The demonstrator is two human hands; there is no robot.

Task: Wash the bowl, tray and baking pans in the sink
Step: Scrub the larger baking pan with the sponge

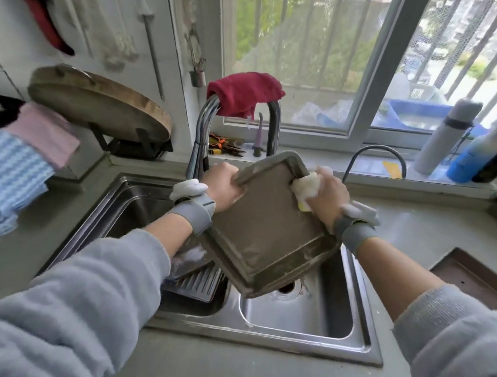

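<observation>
Left hand (225, 186) grips tilted baking pan (267, 229) rim over sink (288, 339), right hand (327, 195) clenches soapy sponge (306, 187); scrub firmly along edges and corners.

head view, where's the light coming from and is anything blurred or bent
Head view: daylight enters through the window behind the sink, and its steel shows soft glare; wide-angle distortion bows the window frame and the counter edges; the near sleeves and the blue cloth at the left edge are soft, while the baking pan is fairly sharp.
</observation>
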